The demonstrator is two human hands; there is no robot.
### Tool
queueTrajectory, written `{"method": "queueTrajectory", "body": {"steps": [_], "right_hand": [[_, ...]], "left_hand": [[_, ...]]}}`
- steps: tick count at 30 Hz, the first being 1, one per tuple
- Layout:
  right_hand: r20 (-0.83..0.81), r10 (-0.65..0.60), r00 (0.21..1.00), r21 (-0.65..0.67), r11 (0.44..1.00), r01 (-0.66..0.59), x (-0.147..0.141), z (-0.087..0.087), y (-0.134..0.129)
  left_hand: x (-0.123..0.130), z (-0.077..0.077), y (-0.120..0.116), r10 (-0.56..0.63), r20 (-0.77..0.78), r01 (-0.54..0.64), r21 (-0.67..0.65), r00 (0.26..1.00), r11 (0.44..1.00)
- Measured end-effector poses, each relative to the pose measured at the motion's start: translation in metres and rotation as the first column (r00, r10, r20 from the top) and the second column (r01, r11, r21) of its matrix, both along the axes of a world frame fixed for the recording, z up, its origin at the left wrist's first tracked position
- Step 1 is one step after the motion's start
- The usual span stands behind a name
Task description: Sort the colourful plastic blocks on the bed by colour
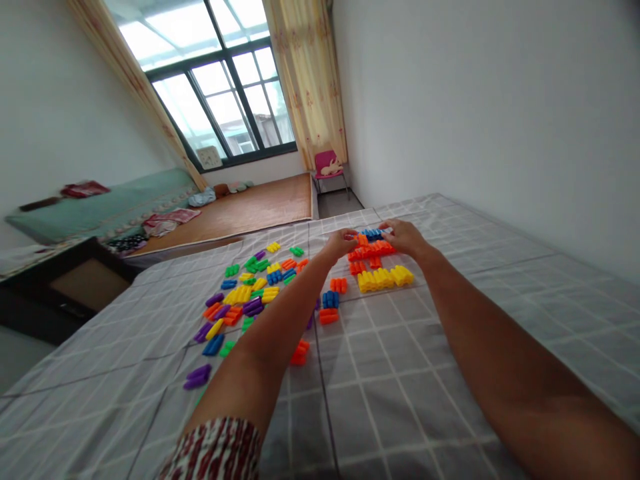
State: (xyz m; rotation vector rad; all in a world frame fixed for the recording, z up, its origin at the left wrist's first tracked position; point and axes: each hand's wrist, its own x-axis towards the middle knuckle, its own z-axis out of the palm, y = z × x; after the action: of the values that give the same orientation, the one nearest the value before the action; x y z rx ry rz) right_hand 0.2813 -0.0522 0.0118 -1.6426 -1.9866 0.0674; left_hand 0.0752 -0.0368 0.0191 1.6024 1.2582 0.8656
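A blue strip of joined plastic toy blocks [373, 235] lies on the checked bed sheet between my two hands. My right hand [404, 237] grips its right end with thumb and fingers. At the left end, my left hand [342, 243] has its fingers bent together; its fingertips are small in view and seem to hold that end. Just nearer to me sits an orange strip of blocks [373, 251], with smaller orange pieces [357, 268] beneath it. Closer still is a yellow strip of blocks [385, 279].
Many loose blocks in yellow [238, 295], purple [198, 377], green and other colours spread to the left, partly hidden by my left forearm. A white wall rises at the right. Beyond the bed are a brown mat [265, 203], a pink chair [326, 160] and a window.
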Motion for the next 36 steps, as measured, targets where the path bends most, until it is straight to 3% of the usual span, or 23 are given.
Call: {"method": "queueTrajectory", "body": {"steps": [3,6,14,18,23,36], "right_hand": [[-0.021,-0.032,0.999,-0.004,0.999,0.032,0.002,0.0,-0.001],[-0.043,-0.048,0.998,-0.012,0.999,0.048,0.006,0.001,-0.001],[-0.002,-0.029,1.0,-0.028,0.999,0.029,0.002,0.001,-0.001],[0.017,-0.025,1.0,-0.022,0.999,0.025,0.001,0.002,-0.002],[0.03,-0.023,0.999,-0.036,0.999,0.024,-0.002,0.001,-0.002],[0.032,-0.036,0.999,-0.03,0.999,0.037,0.003,0.002,-0.003]], "left_hand": [[0.015,0.003,0.003,-0.013,-0.166,0.027,0.08,0.986,0.996],[0.018,0.002,0.005,-0.009,-0.233,0.032,0.094,0.972,0.995],[0.017,0.003,0.005,-0.025,-0.11,0.022,-0.027,0.994,0.999],[-0.003,0.003,0.011,0.033,-0.057,-0.036,-0.066,0.998,0.997],[-0.031,-0.008,0.014,0.056,-0.085,-0.065,-0.112,0.995,0.992],[-0.026,-0.032,0.021,0.012,-0.227,-0.039,-0.113,0.974,0.993]]}}
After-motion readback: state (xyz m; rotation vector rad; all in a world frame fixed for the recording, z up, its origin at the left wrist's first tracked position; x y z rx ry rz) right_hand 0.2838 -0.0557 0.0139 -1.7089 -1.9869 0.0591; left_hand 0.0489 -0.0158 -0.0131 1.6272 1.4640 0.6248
